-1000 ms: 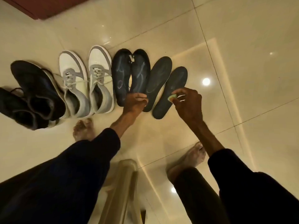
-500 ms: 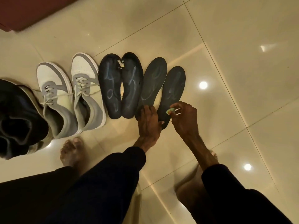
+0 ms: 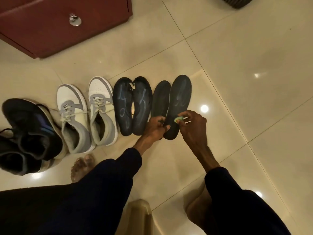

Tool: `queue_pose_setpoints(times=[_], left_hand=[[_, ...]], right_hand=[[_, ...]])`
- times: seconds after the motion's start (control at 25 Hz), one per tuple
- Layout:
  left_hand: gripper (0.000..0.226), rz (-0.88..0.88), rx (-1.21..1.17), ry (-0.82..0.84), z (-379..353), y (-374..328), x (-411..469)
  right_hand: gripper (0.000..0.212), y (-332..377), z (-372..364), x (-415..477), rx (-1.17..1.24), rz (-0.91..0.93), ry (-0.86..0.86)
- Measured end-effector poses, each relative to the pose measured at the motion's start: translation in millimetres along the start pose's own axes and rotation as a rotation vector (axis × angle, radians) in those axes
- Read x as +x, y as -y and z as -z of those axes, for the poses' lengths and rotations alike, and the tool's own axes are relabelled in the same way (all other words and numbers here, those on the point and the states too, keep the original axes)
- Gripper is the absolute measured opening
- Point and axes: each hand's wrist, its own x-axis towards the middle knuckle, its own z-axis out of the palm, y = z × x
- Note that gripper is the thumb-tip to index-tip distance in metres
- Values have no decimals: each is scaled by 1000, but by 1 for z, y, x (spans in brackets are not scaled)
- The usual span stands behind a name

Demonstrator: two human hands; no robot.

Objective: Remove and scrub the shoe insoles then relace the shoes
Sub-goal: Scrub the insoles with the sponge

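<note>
Several dark insoles lie in a row on the tiled floor. My left hand grips the heel end of the rightmost insole, which is lifted and overlaps the third insole. My right hand pinches a small green scrubber against that insole. The two left insoles show pale scrub marks. A white-and-grey pair of laced shoes stands left of them, and a black pair lies further left.
A dark red cabinet with a metal knob stands at the back left. A pale stool edge is between my knees. My bare feet rest on the floor. A dark ribbed object sits at the top right.
My left hand moved from the second insole to the rightmost one, gripped its heel and lifted it over the third. My right hand keeps the scrubber on it. The view tilted up.
</note>
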Motion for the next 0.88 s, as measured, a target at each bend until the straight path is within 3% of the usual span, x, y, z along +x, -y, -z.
queue_pose_setpoints(times=[0.24,0.36,0.52,0.68,0.88], left_hand=[[32,-122,-211,118,70,-85,-87],[49,-201,-266,177,99,-134,-146],[33,-328,-378,299,132,-176,-236],[28,-280,-587,346,137,-178,-290],[36,-120,-801,416,114,-152,-341]], right_hand=[[14,92,58,-27,105,207,-61],[11,150,99,-46,43,336,-96],[13,226,151,-90,8,533,-168],[13,259,173,-137,21,612,-187],[15,252,191,-205,-85,733,-56]])
